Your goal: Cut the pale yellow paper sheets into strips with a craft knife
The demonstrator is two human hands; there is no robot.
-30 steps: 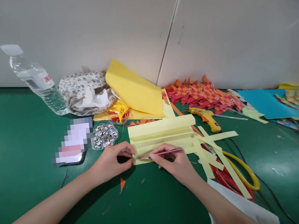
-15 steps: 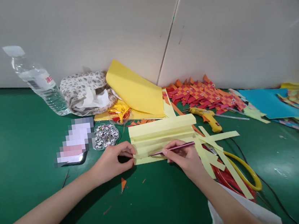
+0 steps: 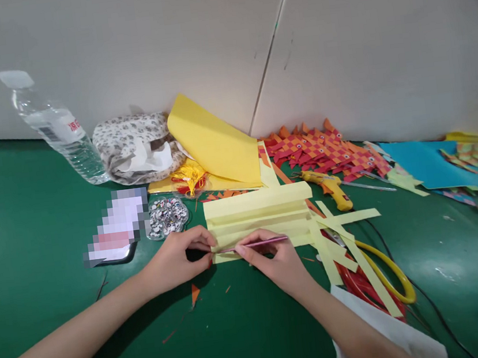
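"What is hiding from you?"
"The purple stick's tip is getting lost near the left hand, and pale strips are partly covering a yellow-handled tool."
"And the grip?"
"The right hand is clamping the stick between thumb and fingers over pleated paper, which is lying on the bench. The left is touching the paper's left edge; whether it is pinching, I cannot tell"

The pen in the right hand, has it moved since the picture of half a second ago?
Yes: the pen has moved left, farther from the glue gun on the table and nearer the left hand.
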